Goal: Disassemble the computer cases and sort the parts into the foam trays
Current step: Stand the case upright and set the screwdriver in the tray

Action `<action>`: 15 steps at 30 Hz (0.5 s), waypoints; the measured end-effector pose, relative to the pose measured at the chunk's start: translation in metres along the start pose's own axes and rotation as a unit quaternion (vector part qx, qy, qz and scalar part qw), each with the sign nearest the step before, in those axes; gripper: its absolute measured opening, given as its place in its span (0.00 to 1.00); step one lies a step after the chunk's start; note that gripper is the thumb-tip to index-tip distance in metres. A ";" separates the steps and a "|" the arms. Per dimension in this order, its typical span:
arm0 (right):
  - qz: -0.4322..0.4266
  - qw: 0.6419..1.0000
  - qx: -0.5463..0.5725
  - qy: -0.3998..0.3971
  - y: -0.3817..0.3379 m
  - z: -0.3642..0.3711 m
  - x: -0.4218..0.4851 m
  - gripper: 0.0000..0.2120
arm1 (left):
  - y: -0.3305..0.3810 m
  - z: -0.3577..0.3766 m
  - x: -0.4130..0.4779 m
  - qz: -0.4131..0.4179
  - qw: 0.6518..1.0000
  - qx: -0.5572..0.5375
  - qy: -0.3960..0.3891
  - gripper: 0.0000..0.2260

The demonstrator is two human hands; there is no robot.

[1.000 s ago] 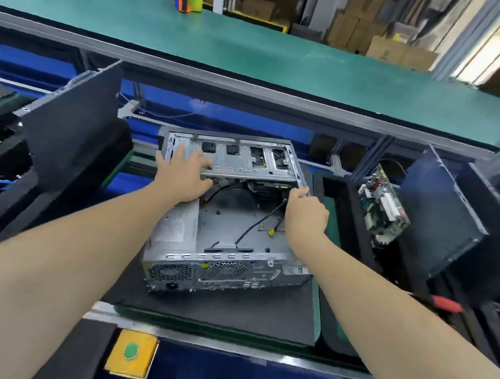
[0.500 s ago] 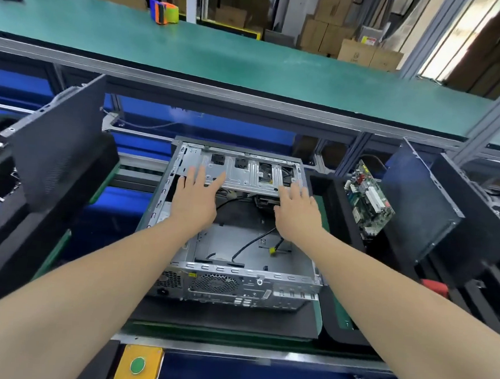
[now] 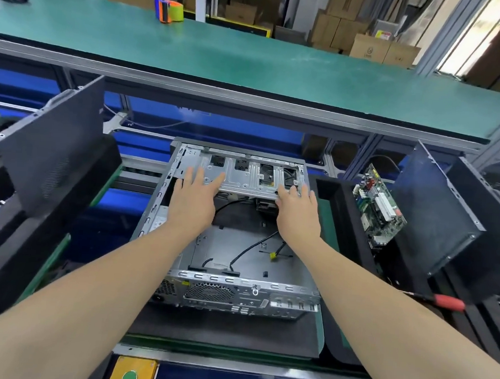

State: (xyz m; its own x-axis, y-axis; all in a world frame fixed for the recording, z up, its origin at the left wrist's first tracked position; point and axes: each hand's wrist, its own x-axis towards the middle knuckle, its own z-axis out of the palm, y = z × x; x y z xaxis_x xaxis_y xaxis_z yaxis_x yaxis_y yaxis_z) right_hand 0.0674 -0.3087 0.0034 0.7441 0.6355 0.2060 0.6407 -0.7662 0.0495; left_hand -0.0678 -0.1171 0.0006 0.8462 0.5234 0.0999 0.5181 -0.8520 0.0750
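An open silver computer case (image 3: 236,289) lies on a black foam pad in front of me, its rear panel nearest. Black cables (image 3: 250,248) trail across its bare floor. A perforated metal drive cage (image 3: 244,171) spans the far end. My left hand (image 3: 193,203) lies flat with spread fingers on the cage's left part. My right hand (image 3: 296,210) rests at the cage's right near edge, fingers bent over it. A green motherboard (image 3: 377,207) stands upright in the black foam tray (image 3: 344,255) to the right.
Dark side panels lean at the left (image 3: 52,157) and right (image 3: 436,214). A red-handled screwdriver (image 3: 445,302) lies at the right. A green-topped shelf (image 3: 251,65) overhangs the far side, with a tape dispenser (image 3: 169,10) on it. A yellow box with a green button (image 3: 130,375) sits near me.
Both hands moved from the case's side edges onto the drive cage at the far end. The case was squared up on the pad.
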 end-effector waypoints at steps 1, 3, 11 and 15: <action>-0.009 0.999 0.028 0.042 -0.002 -0.001 -0.002 0.12 | 0.001 -0.002 -0.001 0.001 1.000 0.015 0.026 0.27; -0.004 0.981 0.156 0.115 -0.013 -0.007 -0.009 0.08 | 0.009 -0.004 -0.004 0.033 0.990 0.018 0.134 0.16; 0.437 0.547 0.704 -0.120 -0.055 -0.015 -0.018 0.09 | 0.092 0.003 -0.009 -0.259 0.730 -0.610 -0.166 0.09; 0.461 0.406 0.786 -0.073 -0.037 -0.013 -0.017 0.16 | 0.108 0.010 0.004 -0.274 0.640 -0.685 -0.213 0.09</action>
State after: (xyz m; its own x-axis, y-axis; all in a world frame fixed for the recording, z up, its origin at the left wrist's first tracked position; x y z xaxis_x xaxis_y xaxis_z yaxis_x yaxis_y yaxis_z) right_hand 0.0289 -0.2928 0.0110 0.7350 0.2343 -0.6363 -0.6780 0.2490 -0.6915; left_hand -0.0076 -0.2069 -0.0006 0.6919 0.4398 -0.5725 0.4036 0.4219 0.8119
